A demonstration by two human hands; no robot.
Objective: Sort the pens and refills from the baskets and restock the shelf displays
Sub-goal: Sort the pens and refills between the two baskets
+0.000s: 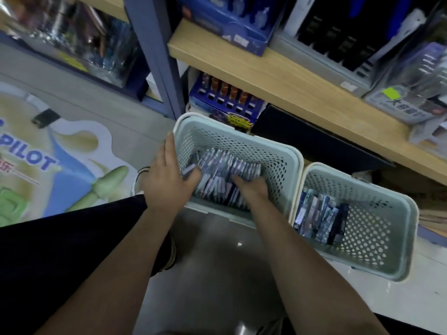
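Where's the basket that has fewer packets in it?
In the head view, the emptier basket sits on the floor at right, beside the fuller basket and below the wooden shelf.

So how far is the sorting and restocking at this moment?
Early stage. Nothing visibly restocked yet. Both hands work in the left basket: the left hand pinches one packet, the right hand digs into the packets. The right basket also holds its packs, all waiting for the shelf.

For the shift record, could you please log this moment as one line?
stage: sorting | left hand: pinches a packet in left basket | right hand: fingers among packets | right basket: untouched | shelf: not yet restocked
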